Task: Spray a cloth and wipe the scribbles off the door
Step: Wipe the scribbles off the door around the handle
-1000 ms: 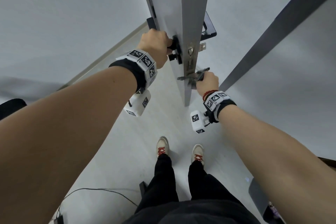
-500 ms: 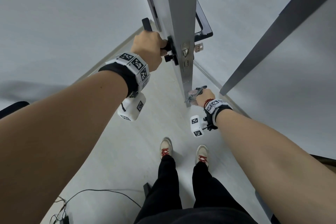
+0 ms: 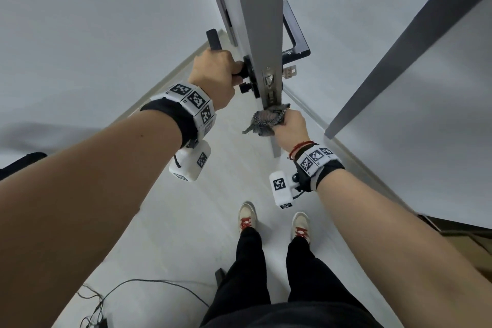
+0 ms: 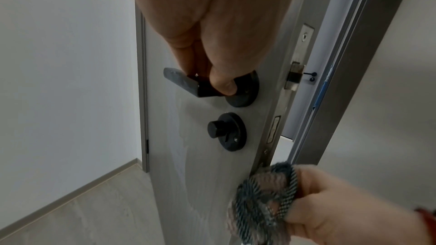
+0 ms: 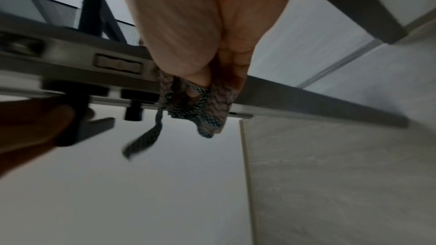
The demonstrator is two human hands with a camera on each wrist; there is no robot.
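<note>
The grey door (image 3: 255, 21) stands ajar, its narrow edge toward me. My left hand (image 3: 221, 72) grips the black lever handle (image 4: 186, 83), fingers curled round it (image 4: 212, 81). My right hand (image 3: 286, 122) holds a bunched grey checked cloth (image 3: 266, 121) and presses it against the door edge just below the metal latch plate (image 3: 270, 82). The right wrist view shows the cloth (image 5: 200, 103) wrapped over that edge, a loose strip hanging. A black thumb-turn lock (image 4: 226, 131) sits under the handle. A pale wet streak (image 4: 179, 137) runs down the door face. No scribbles show.
The dark door frame (image 3: 399, 48) rises at the right, with a gap between it and the door. The outer black handle (image 3: 295, 42) sticks out on the far side. My shoes (image 3: 247, 216) stand on the pale floor; a black cable (image 3: 119, 290) lies at lower left.
My right hand slid the cloth down the door edge, then back up to just under the latch plate. My left hand has stayed on the handle.
</note>
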